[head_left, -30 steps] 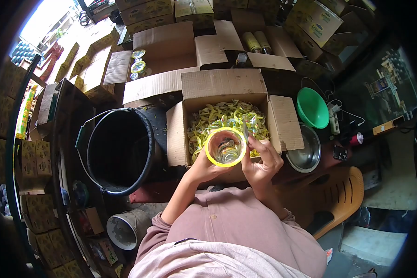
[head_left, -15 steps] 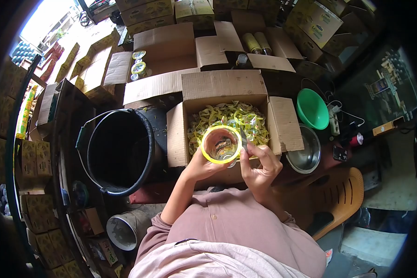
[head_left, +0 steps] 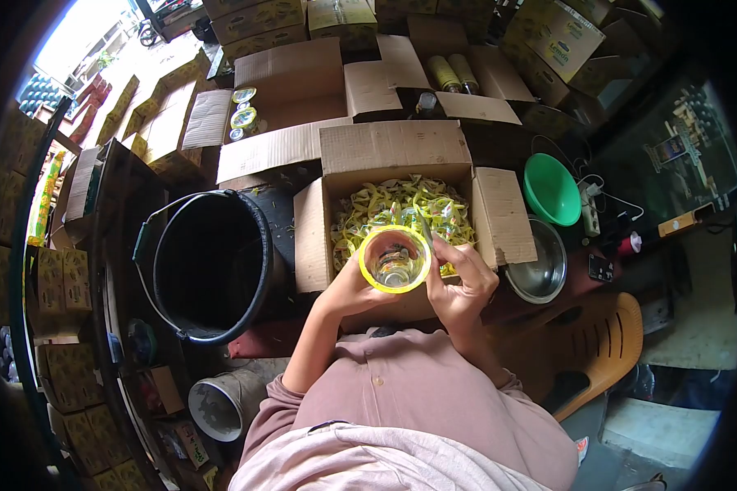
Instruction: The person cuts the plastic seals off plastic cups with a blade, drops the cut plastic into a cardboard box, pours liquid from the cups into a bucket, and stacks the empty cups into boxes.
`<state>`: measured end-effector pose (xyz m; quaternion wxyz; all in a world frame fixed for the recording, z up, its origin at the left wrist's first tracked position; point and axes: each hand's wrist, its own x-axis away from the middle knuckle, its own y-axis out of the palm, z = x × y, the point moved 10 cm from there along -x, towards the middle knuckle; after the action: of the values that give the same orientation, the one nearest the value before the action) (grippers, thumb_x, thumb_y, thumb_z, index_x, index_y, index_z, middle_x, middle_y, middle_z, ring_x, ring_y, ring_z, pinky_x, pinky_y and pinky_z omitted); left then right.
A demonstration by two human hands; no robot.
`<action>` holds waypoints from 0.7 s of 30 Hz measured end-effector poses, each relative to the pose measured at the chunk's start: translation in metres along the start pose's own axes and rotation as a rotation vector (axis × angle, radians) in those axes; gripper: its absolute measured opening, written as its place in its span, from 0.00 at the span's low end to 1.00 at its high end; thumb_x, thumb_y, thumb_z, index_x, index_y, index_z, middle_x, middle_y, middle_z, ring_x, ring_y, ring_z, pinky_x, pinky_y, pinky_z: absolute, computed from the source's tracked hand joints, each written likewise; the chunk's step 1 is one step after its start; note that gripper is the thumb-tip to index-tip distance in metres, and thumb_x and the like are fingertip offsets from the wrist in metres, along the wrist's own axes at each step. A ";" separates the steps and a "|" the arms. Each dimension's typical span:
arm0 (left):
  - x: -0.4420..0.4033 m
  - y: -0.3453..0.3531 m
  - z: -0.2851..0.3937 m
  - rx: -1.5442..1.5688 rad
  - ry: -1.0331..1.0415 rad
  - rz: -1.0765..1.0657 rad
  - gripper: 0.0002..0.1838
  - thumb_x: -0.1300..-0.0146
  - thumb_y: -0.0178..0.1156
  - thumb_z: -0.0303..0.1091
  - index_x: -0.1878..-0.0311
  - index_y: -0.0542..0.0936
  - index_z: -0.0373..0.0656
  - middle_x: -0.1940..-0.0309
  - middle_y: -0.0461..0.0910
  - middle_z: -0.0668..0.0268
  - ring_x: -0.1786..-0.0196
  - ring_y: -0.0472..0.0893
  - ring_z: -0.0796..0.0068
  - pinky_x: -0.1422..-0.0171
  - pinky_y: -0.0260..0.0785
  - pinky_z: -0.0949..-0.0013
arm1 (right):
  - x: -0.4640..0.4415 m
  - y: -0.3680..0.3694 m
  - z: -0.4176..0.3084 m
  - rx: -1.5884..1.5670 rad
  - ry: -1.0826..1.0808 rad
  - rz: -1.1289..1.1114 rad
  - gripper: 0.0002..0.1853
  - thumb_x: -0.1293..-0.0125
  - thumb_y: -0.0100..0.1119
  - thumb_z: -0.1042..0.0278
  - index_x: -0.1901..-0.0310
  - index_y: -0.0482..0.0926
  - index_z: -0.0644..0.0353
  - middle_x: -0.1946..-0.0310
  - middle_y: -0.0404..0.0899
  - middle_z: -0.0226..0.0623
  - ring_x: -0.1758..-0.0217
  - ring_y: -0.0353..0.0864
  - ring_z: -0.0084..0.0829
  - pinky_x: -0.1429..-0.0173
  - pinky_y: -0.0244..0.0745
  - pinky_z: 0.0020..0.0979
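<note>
My left hand [head_left: 350, 290] is wrapped round a clear plastic cup [head_left: 395, 265] with a yellow rim. The cup's mouth faces me, and its inside looks transparent. Pinched in my right hand [head_left: 463, 288] is a small knife [head_left: 424, 224], its narrow blade pointing up beside the cup's right rim. Whether the blade touches the rim I cannot tell. Just beyond both hands, an open cardboard box [head_left: 395, 147] holds a heap of yellow-green plastic strips [head_left: 401, 203].
A black bucket [head_left: 268, 245] stands left of the box. To the right are a green basin [head_left: 553, 190] and a metal bowl [head_left: 540, 266]. Another open carton [head_left: 291, 74] with lidded cups [head_left: 243, 119] lies behind. An orange chair [head_left: 602, 344] is at my right.
The cup has shifted slightly right in my left hand's grip. The knife blade has tilted and moved up and left along the rim; my right hand stays almost in place.
</note>
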<state>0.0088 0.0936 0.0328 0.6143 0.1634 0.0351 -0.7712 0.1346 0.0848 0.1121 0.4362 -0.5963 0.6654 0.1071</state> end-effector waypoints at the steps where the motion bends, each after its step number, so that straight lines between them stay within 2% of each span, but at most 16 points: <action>1: 0.000 -0.001 0.000 0.016 -0.005 0.002 0.32 0.63 0.68 0.28 0.50 0.68 0.38 0.53 0.69 0.63 0.47 0.69 0.71 0.39 0.58 0.68 | 0.000 0.000 0.002 -0.017 0.025 -0.001 0.15 0.54 0.60 0.84 0.61 0.80 0.62 0.78 0.76 0.33 0.77 0.76 0.24 0.71 0.71 0.24; 5: -0.002 -0.003 0.001 -0.017 0.002 0.003 0.32 0.61 0.67 0.28 0.49 0.67 0.37 0.54 0.69 0.63 0.47 0.69 0.72 0.39 0.57 0.68 | 0.004 -0.003 0.024 -0.136 0.178 0.021 0.13 0.52 0.60 0.83 0.62 0.79 0.64 0.77 0.77 0.34 0.76 0.78 0.22 0.69 0.73 0.21; 6: -0.001 -0.005 0.000 -0.024 -0.002 0.008 0.32 0.61 0.67 0.27 0.49 0.66 0.37 0.54 0.69 0.63 0.47 0.69 0.72 0.39 0.57 0.68 | 0.006 -0.002 0.028 -0.163 0.201 -0.003 0.13 0.52 0.61 0.84 0.61 0.78 0.67 0.77 0.74 0.30 0.73 0.76 0.19 0.68 0.71 0.19; 9: 0.000 -0.012 -0.002 -0.010 -0.016 0.063 0.33 0.59 0.66 0.26 0.46 0.63 0.37 0.54 0.68 0.63 0.47 0.68 0.72 0.38 0.57 0.68 | 0.016 0.001 0.053 -0.350 0.367 0.017 0.16 0.51 0.61 0.83 0.58 0.76 0.67 0.76 0.75 0.29 0.73 0.75 0.17 0.66 0.72 0.17; 10: 0.000 -0.014 -0.003 0.002 -0.023 0.085 0.34 0.58 0.66 0.25 0.46 0.62 0.37 0.54 0.68 0.63 0.46 0.68 0.73 0.38 0.57 0.68 | 0.015 0.000 0.056 -0.390 0.434 0.023 0.17 0.50 0.61 0.82 0.55 0.76 0.64 0.75 0.77 0.31 0.72 0.77 0.16 0.65 0.72 0.18; 14: 0.003 -0.020 -0.005 0.026 -0.010 0.111 0.34 0.56 0.66 0.24 0.44 0.61 0.37 0.52 0.66 0.63 0.46 0.67 0.72 0.38 0.56 0.68 | 0.020 0.002 0.087 -0.506 0.533 0.000 0.20 0.49 0.62 0.80 0.52 0.74 0.61 0.74 0.77 0.30 0.69 0.77 0.16 0.63 0.71 0.18; 15: 0.003 -0.021 -0.007 0.025 -0.004 0.109 0.34 0.56 0.66 0.23 0.44 0.61 0.37 0.52 0.66 0.63 0.46 0.67 0.72 0.38 0.56 0.67 | 0.022 0.009 0.103 -0.591 0.510 0.014 0.19 0.49 0.60 0.80 0.53 0.75 0.61 0.74 0.78 0.34 0.70 0.78 0.19 0.64 0.73 0.21; 17: 0.005 -0.021 -0.011 0.024 0.006 0.106 0.33 0.55 0.66 0.23 0.44 0.61 0.37 0.52 0.66 0.63 0.46 0.67 0.71 0.37 0.56 0.67 | 0.031 0.041 0.137 0.173 0.388 -0.457 0.18 0.50 0.58 0.81 0.54 0.75 0.62 0.73 0.79 0.40 0.70 0.79 0.24 0.65 0.74 0.25; 18: 0.006 -0.021 -0.008 -0.008 0.019 0.119 0.33 0.55 0.65 0.23 0.44 0.61 0.37 0.52 0.66 0.63 0.46 0.67 0.71 0.38 0.56 0.67 | 0.029 0.039 0.135 0.385 0.252 -0.423 0.19 0.50 0.57 0.81 0.53 0.75 0.64 0.73 0.79 0.44 0.72 0.80 0.28 0.66 0.75 0.28; 21: 0.010 -0.021 -0.016 0.115 -0.032 0.150 0.33 0.54 0.65 0.23 0.44 0.61 0.37 0.51 0.66 0.63 0.46 0.67 0.71 0.38 0.56 0.67 | 0.041 0.004 0.160 0.115 0.548 -0.264 0.20 0.51 0.58 0.81 0.53 0.75 0.64 0.76 0.79 0.42 0.75 0.80 0.27 0.68 0.75 0.27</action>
<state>-0.0102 0.0936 0.0118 0.6606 0.1881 -0.0314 -0.7262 0.2073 0.1629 -0.0138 0.2838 -0.6586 0.6799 -0.1530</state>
